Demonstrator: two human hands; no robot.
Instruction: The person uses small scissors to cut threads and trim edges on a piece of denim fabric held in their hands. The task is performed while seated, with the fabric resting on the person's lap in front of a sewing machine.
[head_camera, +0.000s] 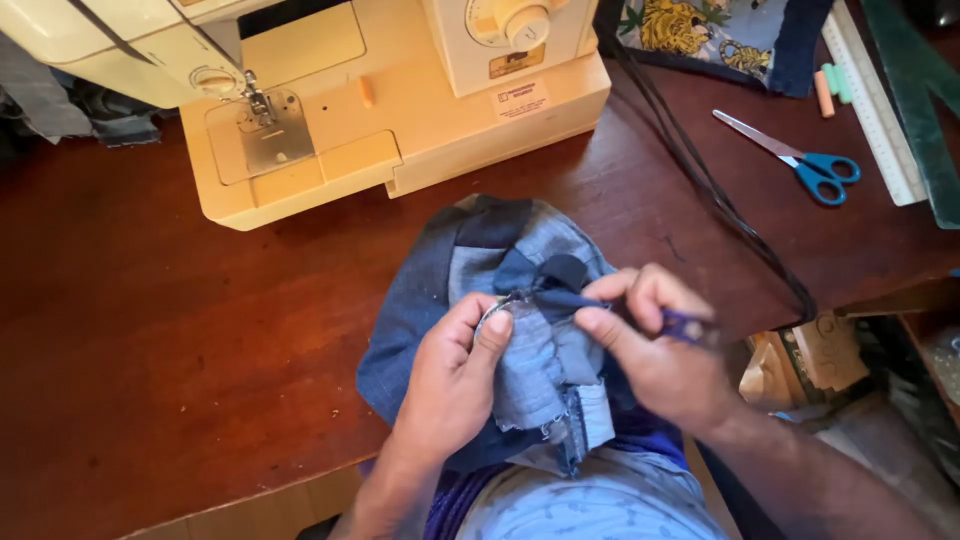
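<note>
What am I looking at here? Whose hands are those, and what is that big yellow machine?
The camera sits on a person's head and looks down, so the hands you see are that person's own. The left hand pinches a patchwork denim piece made of blue and grey scraps. The right hand holds a small blue-handled tool against the fabric; it is too blurred to tell what kind. The big cream-coloured machine is a sewing machine, standing on a dark wooden table. To the right lie blue-handled scissors, a ruler and a black cable.
</note>
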